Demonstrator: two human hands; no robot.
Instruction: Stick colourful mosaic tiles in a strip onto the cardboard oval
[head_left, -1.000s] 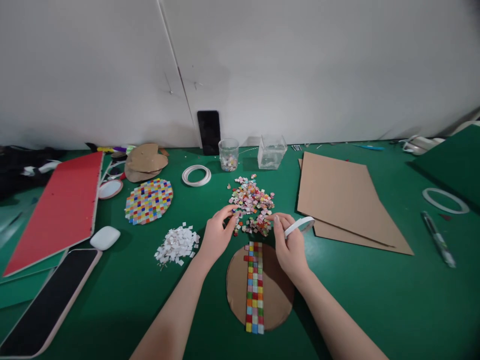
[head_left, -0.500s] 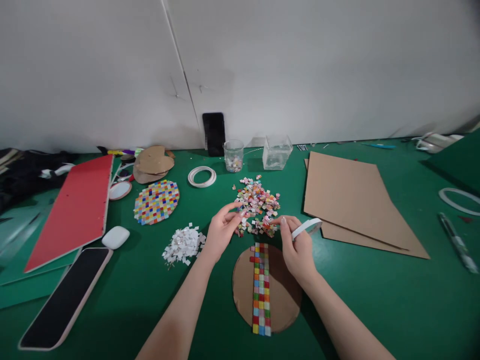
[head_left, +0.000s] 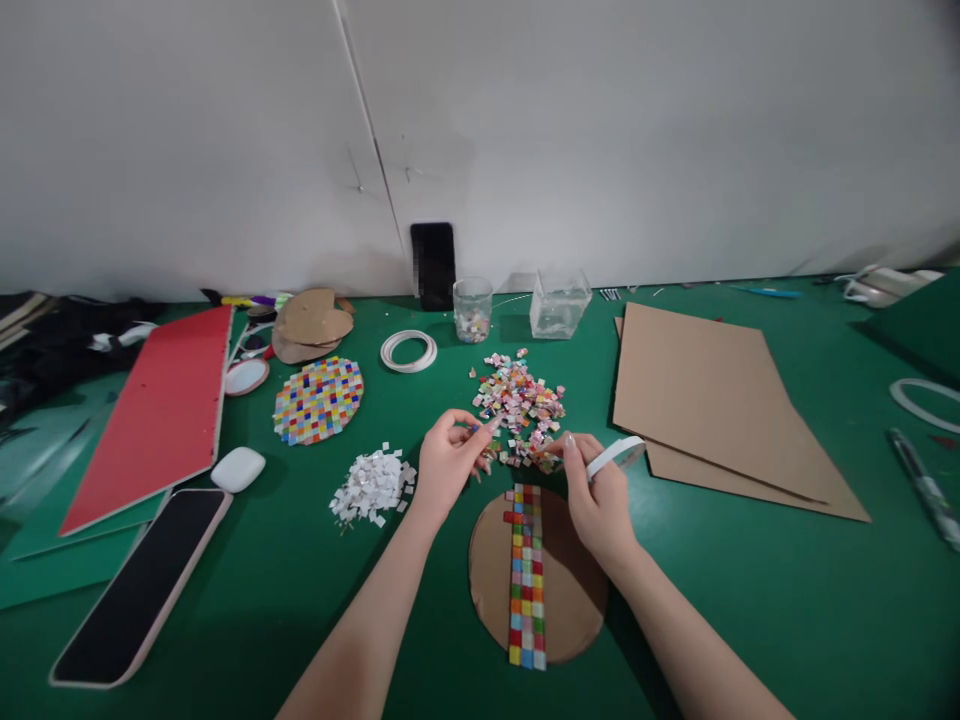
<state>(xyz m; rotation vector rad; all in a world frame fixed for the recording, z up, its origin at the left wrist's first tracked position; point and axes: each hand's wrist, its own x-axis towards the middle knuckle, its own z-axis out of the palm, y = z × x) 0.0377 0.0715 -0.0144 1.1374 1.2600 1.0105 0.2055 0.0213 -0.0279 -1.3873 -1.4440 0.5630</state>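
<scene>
My left hand (head_left: 454,462) is closed in a pinch at the near left edge of a pile of coloured mosaic tiles (head_left: 525,400); a small bluish tile shows among its fingertips, partly hidden. My right hand (head_left: 598,490) holds a narrow roll of white tape (head_left: 615,455) hooked in its curled fingers, while its index finger reaches to the right side of the pile. Below both hands lies a round cardboard disc (head_left: 574,590). Columns of coloured tiles (head_left: 527,590) run down its middle, with one red tile jutting out on the left near the top.
White tiles (head_left: 373,487) are heaped at left, below a tile-covered disc (head_left: 319,400). A tape roll (head_left: 409,352), plastic cup (head_left: 472,312), clear box (head_left: 560,305) and upright phone (head_left: 433,268) stand behind. Cardboard sheets (head_left: 697,400) lie right; a red board (head_left: 154,420) and phone (head_left: 142,590) left.
My left hand has drawn back slightly towards me from the pile, its fingers pinched. The right hand stays nearly in place with the tape. The whole view has shifted a little.
</scene>
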